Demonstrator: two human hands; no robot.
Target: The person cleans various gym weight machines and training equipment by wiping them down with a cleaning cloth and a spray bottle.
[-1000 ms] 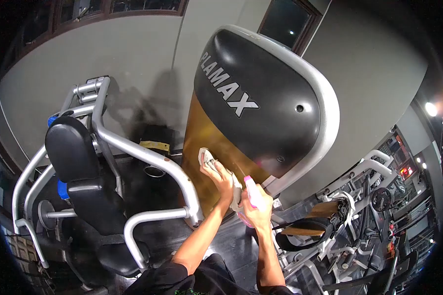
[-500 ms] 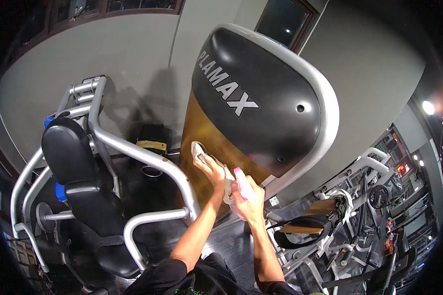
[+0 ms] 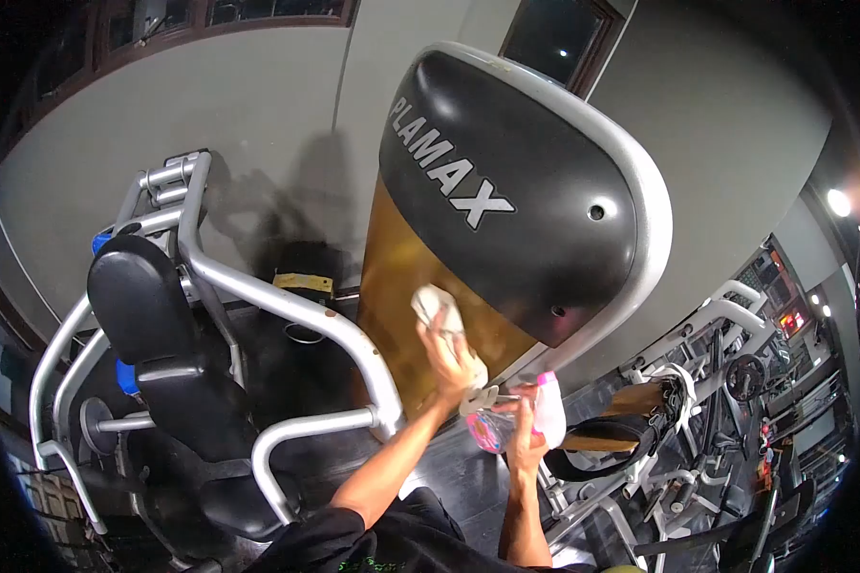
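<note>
My left hand (image 3: 451, 358) is closed on a white cloth (image 3: 436, 306), which lies against the gold-brown panel (image 3: 401, 258) of a tall gym machine marked PLAMAX. Part of the cloth trails below the palm. Lower and to the right, my right hand (image 3: 526, 435) grips a spray bottle (image 3: 550, 413) with a white head and pink tip. A clear part with a pink and blue label shows on the left side of that hand. The bottle is held away from the panel. Above the panel sits the machine's black cover (image 3: 506, 162) with a silver rim.
On the left stands a machine seat with a black backrest (image 3: 139, 296) and curved silver bars (image 3: 287, 306). A yellow and black box (image 3: 304, 284) is on the floor by the wall. More gym equipment (image 3: 678, 449) fills the right side.
My left hand has moved right across the panel with the cloth. My right hand has gone right and down with the spray bottle, away from the left hand.
</note>
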